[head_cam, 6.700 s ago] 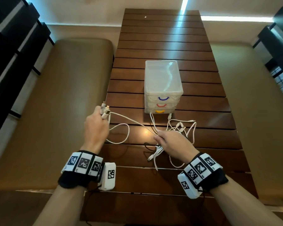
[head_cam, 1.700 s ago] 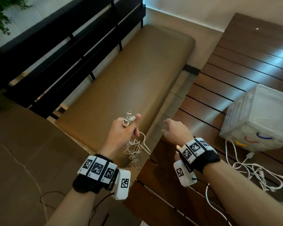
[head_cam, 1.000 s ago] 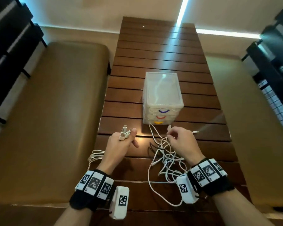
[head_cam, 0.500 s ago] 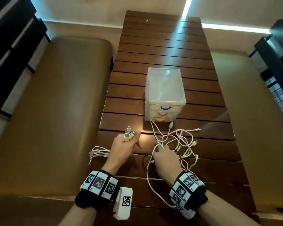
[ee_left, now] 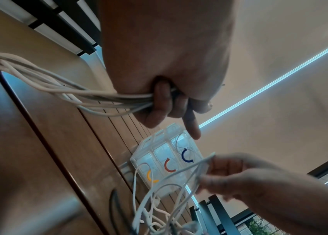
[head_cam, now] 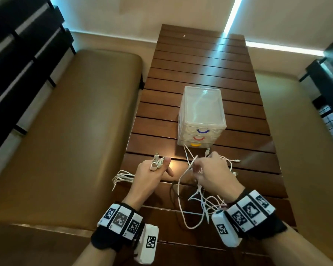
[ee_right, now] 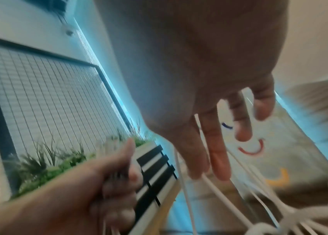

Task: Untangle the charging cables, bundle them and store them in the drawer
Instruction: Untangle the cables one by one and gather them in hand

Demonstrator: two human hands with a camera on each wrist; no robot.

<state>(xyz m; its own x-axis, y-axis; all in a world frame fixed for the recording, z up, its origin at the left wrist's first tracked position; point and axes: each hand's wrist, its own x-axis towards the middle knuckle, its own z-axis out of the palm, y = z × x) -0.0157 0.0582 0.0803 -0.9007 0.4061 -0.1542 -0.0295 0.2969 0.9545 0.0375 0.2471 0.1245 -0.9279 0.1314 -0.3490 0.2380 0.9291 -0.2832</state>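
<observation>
On the slatted wooden table [head_cam: 200, 73], my left hand [head_cam: 152, 174] grips a gathered bunch of white cables [ee_left: 48, 84]. Its connector ends [head_cam: 157, 162] stick up past the thumb, and its loops [head_cam: 122, 177] hang over the table's left edge. My right hand [head_cam: 210, 171] is raised over a loose tangle of white cables [head_cam: 202, 204] and pinches one strand [ee_left: 191, 168], lifting it. The strand runs between the fingers [ee_right: 217, 143]. The clear drawer unit [head_cam: 202, 114] stands just beyond, with its blue, red and yellow-handled drawers closed.
A dark cable [head_cam: 174, 191] lies on the table between my hands. Padded tan benches [head_cam: 75, 131] flank the table on both sides. Dark slatted backrests [head_cam: 17, 54] stand at the left and at the far right.
My right hand has risen from the tangle and moved toward the drawer unit, pulling a white strand up. The left hand still holds its bunch in nearly the same place.
</observation>
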